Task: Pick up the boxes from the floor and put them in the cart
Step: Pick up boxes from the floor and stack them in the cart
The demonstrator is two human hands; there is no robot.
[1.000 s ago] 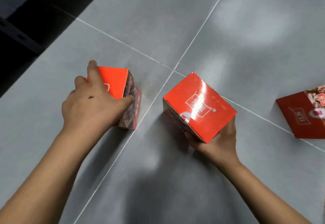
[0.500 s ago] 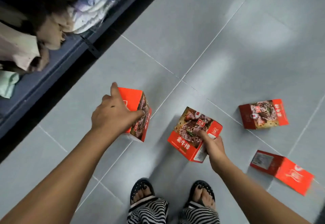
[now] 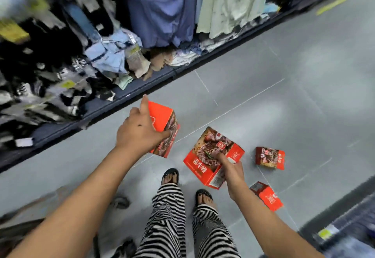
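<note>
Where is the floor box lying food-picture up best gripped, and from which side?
Likely from above, across two opposite side walls, thumb on one and fingers on the other. The box lies on the floor with its broad picture face up, apart from the other floor box, so its sides look free and its underside unreachable.

The red printed cardboard boxes (image 3: 211, 161) I hold look glossy; the grey tiled floor (image 3: 284, 105) beneath me is smooth, faintly sheened.
</note>
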